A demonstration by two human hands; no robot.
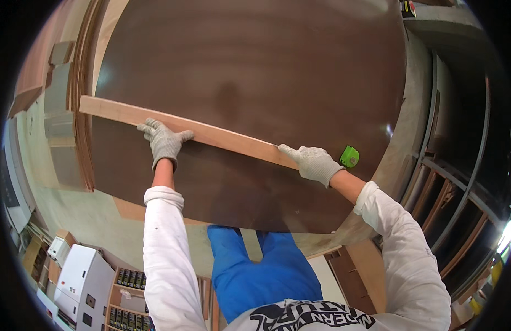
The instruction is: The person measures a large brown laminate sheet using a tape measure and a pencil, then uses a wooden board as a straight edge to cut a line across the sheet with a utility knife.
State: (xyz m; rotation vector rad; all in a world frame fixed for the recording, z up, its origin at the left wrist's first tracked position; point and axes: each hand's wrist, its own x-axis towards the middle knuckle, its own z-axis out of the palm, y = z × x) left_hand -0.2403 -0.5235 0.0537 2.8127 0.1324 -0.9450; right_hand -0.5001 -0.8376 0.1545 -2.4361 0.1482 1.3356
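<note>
A long straight wooden strip (222, 136) lies slantwise across a large dark brown board (250, 66). Its far-left end reaches the board's left edge. My left hand (166, 139), in a pale knitted glove, presses on the strip's near edge with fingers spread and thumb out. Near the strip's right end, my right hand (315, 164), gloved alike, has its index finger stretched along the wood and the other fingers curled. A small dark tip shows at that fingertip, too small to name. Just right of this hand, a green tape measure (350, 156) rests on the board.
Stacked thin panels (85, 110) stand along the board's left side. At the right is a metal rack (459, 193) with boards in it. A white cabinet (81, 287) and a wooden shelf (126, 298) of dark boxes sit at lower left.
</note>
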